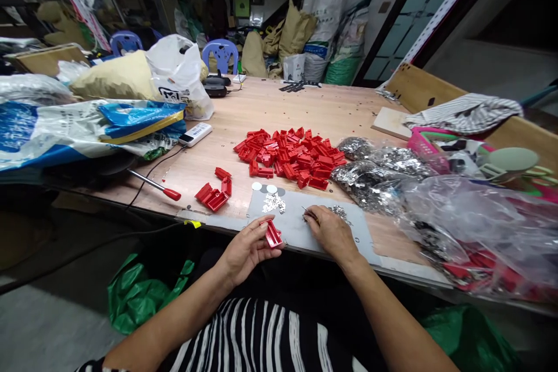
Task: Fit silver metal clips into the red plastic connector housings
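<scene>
My left hand [247,249] is closed around a small red plastic clip [272,234] at the near table edge. My right hand [330,231] rests on a grey mat [296,226], its fingers pinched on a tiny metal piece [308,213] beside a scatter of small silver parts [339,212]. Another little heap of silver parts [274,203] lies on the mat ahead of my left hand. A large pile of red clips [290,156] sits mid-table, and a smaller group of red clips [215,190] lies to its left.
Clear bags of silver metal parts [375,174] lie to the right, with more bags [479,232] along the right edge. A red-handled screwdriver [154,185], a white remote [195,134] and sacks [87,128] crowd the left. Blue chairs [221,55] stand behind the table.
</scene>
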The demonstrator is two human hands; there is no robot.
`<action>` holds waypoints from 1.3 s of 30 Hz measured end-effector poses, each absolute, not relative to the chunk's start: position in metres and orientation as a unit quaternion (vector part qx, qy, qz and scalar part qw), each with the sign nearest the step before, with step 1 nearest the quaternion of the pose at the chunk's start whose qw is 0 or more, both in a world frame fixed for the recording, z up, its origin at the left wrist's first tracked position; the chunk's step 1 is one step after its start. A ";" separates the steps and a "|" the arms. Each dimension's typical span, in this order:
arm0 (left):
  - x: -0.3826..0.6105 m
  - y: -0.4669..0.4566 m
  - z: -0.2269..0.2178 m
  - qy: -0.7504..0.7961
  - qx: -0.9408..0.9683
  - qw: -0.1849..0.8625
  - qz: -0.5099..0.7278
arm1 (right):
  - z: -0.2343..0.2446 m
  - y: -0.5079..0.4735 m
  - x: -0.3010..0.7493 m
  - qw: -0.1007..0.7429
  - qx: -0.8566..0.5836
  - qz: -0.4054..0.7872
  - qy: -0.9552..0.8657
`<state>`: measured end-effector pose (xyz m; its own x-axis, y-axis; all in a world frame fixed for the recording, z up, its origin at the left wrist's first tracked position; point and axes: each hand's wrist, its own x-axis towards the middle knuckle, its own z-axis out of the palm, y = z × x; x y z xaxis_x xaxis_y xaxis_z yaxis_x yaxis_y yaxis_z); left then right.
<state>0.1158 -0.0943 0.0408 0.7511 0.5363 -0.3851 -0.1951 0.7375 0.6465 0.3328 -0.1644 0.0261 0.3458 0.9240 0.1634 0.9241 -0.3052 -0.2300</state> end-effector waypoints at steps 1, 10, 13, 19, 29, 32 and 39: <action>0.115 -0.093 0.041 0.281 0.282 0.894 0.208 | 0.026 -0.165 0.333 0.144 -0.807 -0.007 -0.573; 0.114 -0.092 0.034 0.244 0.219 0.922 0.206 | 0.032 -0.165 0.330 0.250 -0.800 0.050 -0.543; 0.114 -0.091 0.034 0.243 0.211 0.924 0.205 | 0.037 -0.168 0.329 0.316 -0.769 0.102 -0.546; 0.113 -0.092 0.036 0.239 0.204 0.928 0.202 | 0.044 -0.176 0.318 0.401 -0.724 0.199 -0.525; 0.112 -0.092 0.032 0.218 0.218 0.932 0.190 | 0.059 -0.190 0.287 0.478 -0.677 0.298 -0.474; 0.113 -0.091 0.029 0.212 0.209 0.938 0.180 | 0.060 -0.192 0.285 0.477 -0.680 0.285 -0.479; 0.115 -0.092 0.025 0.206 0.193 0.947 0.157 | 0.058 -0.193 0.283 0.464 -0.689 0.250 -0.498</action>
<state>0.1147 -0.0919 0.0249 0.8662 0.3765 -0.3286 -0.2183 0.8765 0.4291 0.2829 -0.1931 0.0580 0.3797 0.9176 0.1180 0.4533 -0.0733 -0.8883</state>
